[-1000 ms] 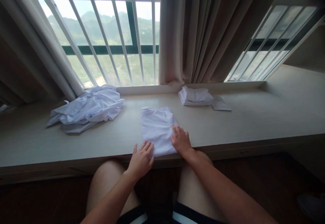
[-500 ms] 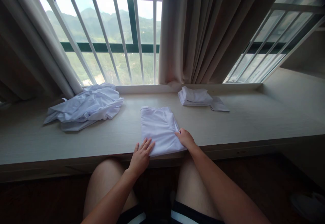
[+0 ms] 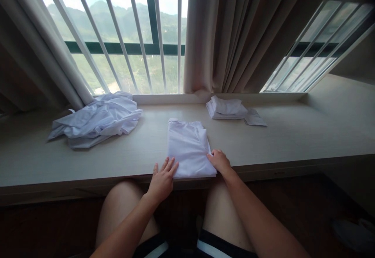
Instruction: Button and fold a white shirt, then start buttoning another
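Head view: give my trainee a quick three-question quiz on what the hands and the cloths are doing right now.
1. True or false: the left hand lies flat at the folded cloth's near left corner.
2. What does the right hand touch: A the crumpled pile, B the folded cloth's right edge, C the curtain?
3. Where is the small folded stack?

Key: 1 true. 2 B. 3 At the back of the ledge, below the curtain, right of the folded cloth.
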Demonstrator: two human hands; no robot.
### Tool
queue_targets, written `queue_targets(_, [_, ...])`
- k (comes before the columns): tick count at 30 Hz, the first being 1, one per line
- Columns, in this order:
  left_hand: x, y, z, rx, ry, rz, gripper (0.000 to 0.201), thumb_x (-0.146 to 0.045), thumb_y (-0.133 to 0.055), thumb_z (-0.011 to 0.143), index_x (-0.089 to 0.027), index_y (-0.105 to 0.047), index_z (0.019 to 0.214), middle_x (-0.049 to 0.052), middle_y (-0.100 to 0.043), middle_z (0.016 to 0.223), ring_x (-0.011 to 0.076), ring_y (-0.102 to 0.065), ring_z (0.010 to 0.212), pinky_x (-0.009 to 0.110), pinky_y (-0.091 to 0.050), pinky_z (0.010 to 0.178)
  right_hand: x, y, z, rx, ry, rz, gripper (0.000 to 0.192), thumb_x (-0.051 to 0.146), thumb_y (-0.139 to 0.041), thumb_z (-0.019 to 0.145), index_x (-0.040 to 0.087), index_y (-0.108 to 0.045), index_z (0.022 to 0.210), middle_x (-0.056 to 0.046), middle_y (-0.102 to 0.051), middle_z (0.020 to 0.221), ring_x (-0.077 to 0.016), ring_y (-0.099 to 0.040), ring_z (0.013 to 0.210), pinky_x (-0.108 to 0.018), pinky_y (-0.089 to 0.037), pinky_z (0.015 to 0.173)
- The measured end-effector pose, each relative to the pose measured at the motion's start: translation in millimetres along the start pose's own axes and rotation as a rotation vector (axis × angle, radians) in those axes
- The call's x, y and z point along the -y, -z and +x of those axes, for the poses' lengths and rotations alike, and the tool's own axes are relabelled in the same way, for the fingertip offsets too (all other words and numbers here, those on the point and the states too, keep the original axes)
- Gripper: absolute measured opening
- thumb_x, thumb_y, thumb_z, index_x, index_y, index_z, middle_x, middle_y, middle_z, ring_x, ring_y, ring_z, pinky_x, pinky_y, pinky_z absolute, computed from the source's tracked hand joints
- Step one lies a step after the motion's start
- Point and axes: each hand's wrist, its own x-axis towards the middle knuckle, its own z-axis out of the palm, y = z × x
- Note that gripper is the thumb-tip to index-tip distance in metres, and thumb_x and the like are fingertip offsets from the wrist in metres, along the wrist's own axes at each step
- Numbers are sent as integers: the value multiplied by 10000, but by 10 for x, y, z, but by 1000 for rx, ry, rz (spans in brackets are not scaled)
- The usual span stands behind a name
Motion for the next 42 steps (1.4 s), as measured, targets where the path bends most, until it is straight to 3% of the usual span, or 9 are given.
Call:
queue_targets(4, [-91,253,220,12,-9,-43,451,-442,-565,979,-274,-617,1394,112,-488,1599,372,-369,1528,761,-168,1231,64,125,42,-97,-19,-13,451,548,-587,936,197,-656,1212,-155,-596,1331,-340,-573,1208,-488,-485,997])
queue_targets(8, [-182,309,791,-108,-26,-82,455,-473,-402,1056,-264,-606,1405,110,-473,1609,320,-357,1540,671,-215,1263,363,208,267,-325,275,-57,460,417,-457,1033,244,-538,1452,-101,-420,1599,-292,-393,1459,-470,-360,1194])
queue_targets(11, [-183,105,1156,-72,13,-73,576,-481,-395,1052,-256,-426,1582,105,-305,1706,346,-214,1600,666,-223,1258,552,131,486,-197,517,-162,525,387,-388,1070,315,-411,1589,-10,-237,1716,-257,-159,1598,-510,-155,1300])
queue_targets(14, [-111,-155,1267,-19,1,-62,640,-555,-341,1049,-261,-372,1617,92,-286,1714,360,-192,1605,684,-134,1273,568,-38,673,43,502,-197,590,502,-335,1086,356,-270,1655,13,-135,1740,-257,-94,1619,-576,-116,1295])
queue_targets(18, [-14,-301,1206,-73,-37,-66,640,-593,-319,1043,-321,-360,1620,39,-298,1713,335,-172,1614,647,-68,1297,458,-217,786,60,422,-188,632,576,-297,1083,379,-182,1672,15,-45,1749,-255,-33,1629,-580,-98,1296])
queue_targets(27, [151,-166,955,-10,-57,-100,592,-553,-394,1045,-357,-385,1604,19,-331,1697,313,-213,1608,636,-167,1290,443,-198,646,25,418,-175,607,545,-339,1084,357,-263,1656,2,-92,1743,-258,-64,1629,-600,-117,1293])
queue_targets(31, [485,-72,497,-22,-68,-99,547,-268,-347,1058,-330,-399,1599,28,-377,1674,240,-258,1599,561,-262,1284,182,-154,485,-112,578,-100,507,396,-329,1101,311,-433,1590,-27,-255,1706,-219,-190,1610,-565,-122,1307])
queue_targets(35, [705,-35,81,-15,-138,-14,904,50,-382,810,-327,-333,1630,-1,-325,1694,189,-237,1603,441,-265,1301,-254,-119,208,-22,823,-79,560,166,-341,1038,310,-488,1559,-19,-341,1670,-171,-267,1586,-464,-204,1309])
queue_targets(42, [572,-59,-17,-32,-122,28,982,-5,-493,741,-374,-312,1634,-11,-268,1714,267,-238,1605,541,-253,1284,-582,0,-209,122,941,-246,998,121,-582,765,272,-208,1678,-72,-79,1736,-249,-118,1625,-561,-83,1310])
